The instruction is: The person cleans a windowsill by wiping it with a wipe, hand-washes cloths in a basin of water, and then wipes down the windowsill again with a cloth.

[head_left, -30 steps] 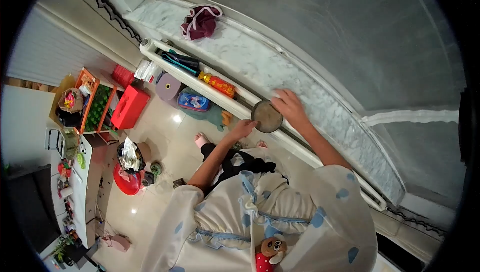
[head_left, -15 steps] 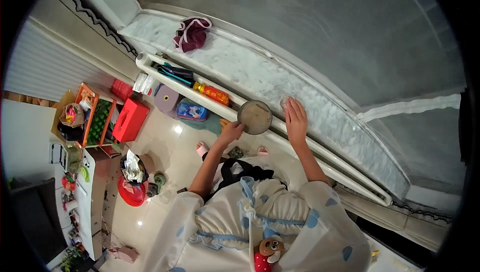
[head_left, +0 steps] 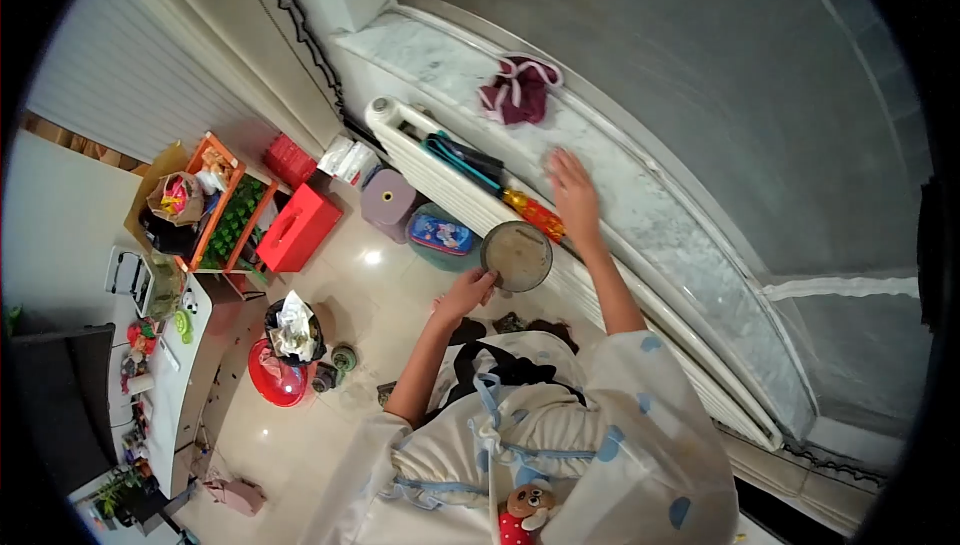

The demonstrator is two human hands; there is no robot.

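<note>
My left hand [head_left: 466, 296] is closed on the near edge of a round shallow dish [head_left: 517, 257] with a dark rim and a greyish-brown inside. The dish hangs over the white radiator [head_left: 445, 170], beside the windowsill. On the marble sill [head_left: 625, 190] lies my right hand [head_left: 573, 188], fingers stretched out and palm down. A small pale patch shows at its fingertips, too unclear to name; what lies under the palm is hidden. Farther along the sill is a crumpled maroon cloth [head_left: 522, 91] with a pale pink edge.
Behind the radiator bars sit a red-and-yellow packet [head_left: 534, 215] and a dark teal item [head_left: 465, 160]. On the floor are a mauve stool [head_left: 387, 207], a blue case [head_left: 441, 236], a red box [head_left: 298, 229], a red basin [head_left: 270, 385] and a bin with a black liner [head_left: 294, 335].
My right hand has slid along the sill toward the maroon cloth. The clear, crumpled-looking bit at its fingers shows less now. The view has shifted; the dish stays in my left hand.
</note>
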